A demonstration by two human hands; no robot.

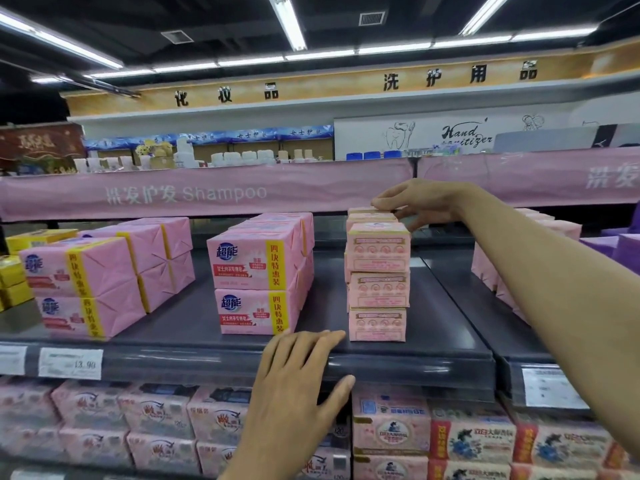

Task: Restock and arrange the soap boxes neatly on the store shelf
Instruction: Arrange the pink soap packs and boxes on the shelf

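A stack of three pink soap boxes (378, 271) stands on the dark shelf (433, 341), with more boxes behind it. My right hand (415, 202) reaches over the stack and its fingertips pinch the top rear box (367, 211). My left hand (298, 379) rests flat with straight fingers on the shelf's front edge, just left of the stack. Two piles of pink wrapped soap packs stand further left: one in the middle (256, 275) and one at the left (86, 285).
Yellow packs (14, 278) sit at the far left, pink packs (491, 271) and purple ones (616, 247) on the right bay. The lower shelf is packed with pink soap boxes (391, 431). A pink "Shampoo" banner (207, 194) runs above. Price tag (71, 362) on the rail.
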